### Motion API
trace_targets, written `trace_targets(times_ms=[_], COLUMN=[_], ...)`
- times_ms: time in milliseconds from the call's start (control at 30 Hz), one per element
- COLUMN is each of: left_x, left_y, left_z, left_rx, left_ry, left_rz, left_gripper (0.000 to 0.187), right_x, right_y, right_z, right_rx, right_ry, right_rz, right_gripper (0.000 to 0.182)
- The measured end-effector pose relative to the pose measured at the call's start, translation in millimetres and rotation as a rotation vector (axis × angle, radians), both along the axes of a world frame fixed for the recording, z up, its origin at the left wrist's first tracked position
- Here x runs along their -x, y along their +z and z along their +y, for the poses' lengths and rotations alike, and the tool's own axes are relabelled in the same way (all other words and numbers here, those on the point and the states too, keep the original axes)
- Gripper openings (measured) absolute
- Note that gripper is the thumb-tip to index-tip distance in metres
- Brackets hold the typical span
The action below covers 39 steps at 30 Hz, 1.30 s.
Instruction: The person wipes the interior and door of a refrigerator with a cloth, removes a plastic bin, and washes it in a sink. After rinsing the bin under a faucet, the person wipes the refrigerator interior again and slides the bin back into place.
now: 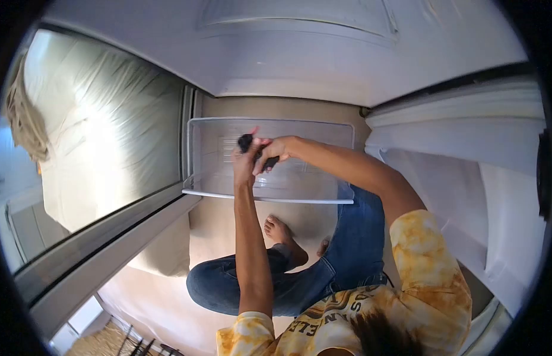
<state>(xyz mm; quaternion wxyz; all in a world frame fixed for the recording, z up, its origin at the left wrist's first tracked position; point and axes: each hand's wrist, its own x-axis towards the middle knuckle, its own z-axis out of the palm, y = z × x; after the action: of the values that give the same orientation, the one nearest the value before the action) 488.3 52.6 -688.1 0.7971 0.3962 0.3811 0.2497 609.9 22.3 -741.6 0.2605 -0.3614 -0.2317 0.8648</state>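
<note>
My left hand (244,165) and my right hand (276,150) are close together over a clear plastic drawer (323,200). Both are closed around a bunched black cloth (246,142), one end of which sticks out above my left fingers. More of the dark material shows below my right hand. The fingers partly cover the cloth, so its full shape is hidden. The drawer lies on the floor in front of my crossed legs, its pale rim nearest me.
A white refrigerator body (300,65) stands ahead, and its open door with shelves (436,196) is on the right. At the left a framed glass or mirror panel (187,136) shows a pale covered piece of furniture (104,118). My bare foot (278,228) rests near the drawer.
</note>
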Motion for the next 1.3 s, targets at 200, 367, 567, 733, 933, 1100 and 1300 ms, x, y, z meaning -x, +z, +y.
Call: trace_targets(times_ms=[200,367,567,733,933,1100,1300], left_x=[-4,-4,-5,12,-51,-113,-183], left_y=[-11,-32,-28,-24,101,129,72], left_z=[0,-1,-15,-7,53,89,96], left_rx=[0.032,0.085,0.154,0.25,-0.48,-0.498,0.014], left_ry=[0.174,0.345,0.541,0.504,0.186,-0.152,-0.105], left_rz=[0.041,-0.029,0.112,-0.224,0.289,0.516,-0.192], left_gripper=[0.032,0.032,0.046,0.042,0.047,0.052,0.054], right_x=[13,36,34,35,-66,-159,-184], right_y=[13,-21,15,15,134,139,134], right_z=[3,-12,-37,-36,-44,-76,-76], right_rx=[-0.091,-0.364,-0.57,-0.768,-0.378,-0.066,-0.376], right_ry=[0.022,-0.152,-0.029,-0.18,-0.844,-1.383,-1.976], right_rz=[-0.419,-0.794,-1.118,-1.159,-0.47,-0.697,-0.803], right_gripper=[0.018,0.019,0.027,0.04,0.044,0.029,0.019])
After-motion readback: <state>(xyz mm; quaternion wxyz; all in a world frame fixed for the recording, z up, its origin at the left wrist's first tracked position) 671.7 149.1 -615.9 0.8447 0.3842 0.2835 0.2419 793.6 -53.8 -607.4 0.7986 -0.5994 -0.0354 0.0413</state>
